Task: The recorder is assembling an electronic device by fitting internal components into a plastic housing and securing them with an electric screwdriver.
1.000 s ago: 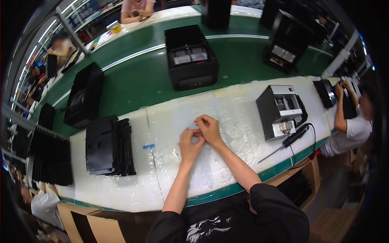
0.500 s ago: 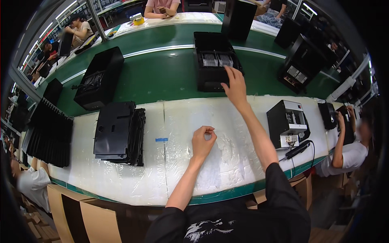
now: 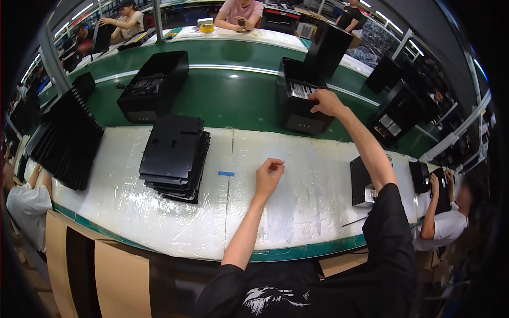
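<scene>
My right hand (image 3: 328,103) reaches across to a black computer case (image 3: 305,122) lying on the green surface. Its fingers bend over the near wall of the case, thumb in front, and look closed on that edge. Inside the case, a row of silver slats (image 3: 300,90) shows partly behind my fingers. Over the white work surface, my left hand (image 3: 268,180) is held with thumb and forefinger pinched together; whatever may be between them is too small or hidden. To its left lies a stack of black panels (image 3: 172,151).
More black cases stand on the green surface (image 3: 233,100): one at left (image 3: 154,87) with cables inside, one at right (image 3: 400,114). Ribbed black parts (image 3: 69,143) fill the far left. A boxy device (image 3: 363,183) sits partly behind my right arm. Co-workers are around.
My right hand has gone from spread fingers above the case to bent fingers over its near edge. My left hand's pinch has tightened. The whole view has turned and shifted.
</scene>
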Tool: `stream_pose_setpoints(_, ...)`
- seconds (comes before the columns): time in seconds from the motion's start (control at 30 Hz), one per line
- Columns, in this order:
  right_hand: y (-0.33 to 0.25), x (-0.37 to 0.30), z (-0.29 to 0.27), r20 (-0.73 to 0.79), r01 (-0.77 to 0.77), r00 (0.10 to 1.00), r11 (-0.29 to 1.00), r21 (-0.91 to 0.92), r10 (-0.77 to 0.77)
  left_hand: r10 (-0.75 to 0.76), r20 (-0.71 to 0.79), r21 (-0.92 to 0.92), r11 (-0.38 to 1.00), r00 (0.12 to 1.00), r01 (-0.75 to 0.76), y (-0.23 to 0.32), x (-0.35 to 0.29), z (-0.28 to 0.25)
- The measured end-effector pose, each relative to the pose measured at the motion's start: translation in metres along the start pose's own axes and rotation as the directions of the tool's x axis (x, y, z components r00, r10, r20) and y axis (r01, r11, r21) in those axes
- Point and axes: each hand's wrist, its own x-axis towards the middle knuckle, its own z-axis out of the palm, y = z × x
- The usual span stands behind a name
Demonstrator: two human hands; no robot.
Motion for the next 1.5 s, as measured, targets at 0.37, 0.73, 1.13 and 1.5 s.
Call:
stream_pose_setpoints(0.37, -0.172, -0.171, -0.065, 0.034, 0.219, 0.971, 0.936, 0.275, -0.237, -0.178, -0.261, -0.493, 0.870, 0.949, 0.028, 0.003, 0.014, -0.046)
stream_pose_setpoints(0.73, -0.221, -0.260, -0.060, -0.068, 0.122, 0.993, 0.817, 0.564, -0.101, -0.313, -0.155, -0.746, 0.659, 0.937, 0.096, 0.001, 0.030, -0.061)
stream_pose_setpoints(1.13, -0.143, -0.150, -0.011, 0.351, -0.240, 0.902, 0.967, -0.080, 0.253, -0.429, -0.128, -0.806, 0.571, 0.894, 0.159, 0.006, 0.027, -0.065)
stream_pose_setpoints(1.5, -0.132, -0.159, -0.010, 0.382, -0.400, 0.864, 0.908, 0.124, 0.328, -0.441, -0.116, -0.838, 0.524, 0.890, 0.150, 0.002, 0.026, -0.064)
